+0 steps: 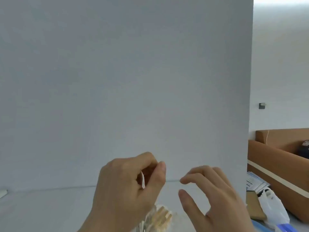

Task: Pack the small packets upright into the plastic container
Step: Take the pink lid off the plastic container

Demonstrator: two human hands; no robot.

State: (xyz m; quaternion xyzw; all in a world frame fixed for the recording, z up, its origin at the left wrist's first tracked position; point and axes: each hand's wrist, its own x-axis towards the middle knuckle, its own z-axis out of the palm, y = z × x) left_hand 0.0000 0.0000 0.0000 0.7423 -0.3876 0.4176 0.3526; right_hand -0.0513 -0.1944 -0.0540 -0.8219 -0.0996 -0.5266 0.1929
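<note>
In the head view we see both hands raised in front of a plain white wall. Our left hand (127, 186) has its fingers curled, and the thumb and fingertips pinch a thin white edge, which we take to be a small packet (143, 180) held edge-on with its long axis running up and down. Our right hand (212, 196) is apart from the left, fingers loosely bent, holding nothing.

Below and between the hands, at the bottom edge of the picture, lies a clear plastic container (158, 216) with pale, tan upright pieces in it; it is blurred and partly hidden by the left wrist. We judge that the coming move is a straight drop, since the container lies just beneath the left hand and the packet is already upright. The left hand is the nearer one.

The white worktop (41, 208) stretches to the left of the hands. To the right of the right hand stand a brown cardboard box (275, 158) and a white plastic bag (272, 206).
</note>
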